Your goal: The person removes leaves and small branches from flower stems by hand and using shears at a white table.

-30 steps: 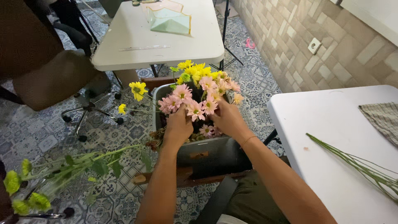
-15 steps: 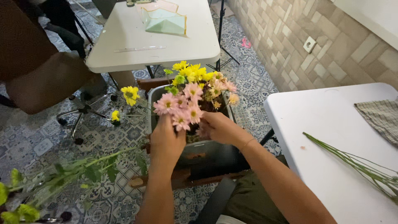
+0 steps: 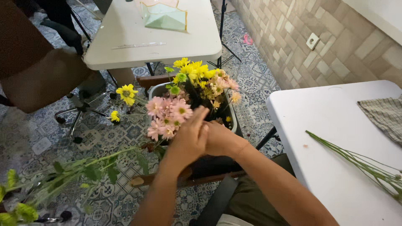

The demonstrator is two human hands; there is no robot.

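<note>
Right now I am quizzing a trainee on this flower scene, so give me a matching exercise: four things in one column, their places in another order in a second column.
Things:
1. pink daisies
2. loose green stems
3. pale green paper piece
4. checked cloth

Places:
A. far white table
B. right edge of the near white table
C. grey tub, by the left hand
D. near white table, front part

Pairs: 1-C, 2-D, 3-A, 4-B

Left hand (image 3: pixel 187 140) now over right hand (image 3: pixel 221 138)
</note>
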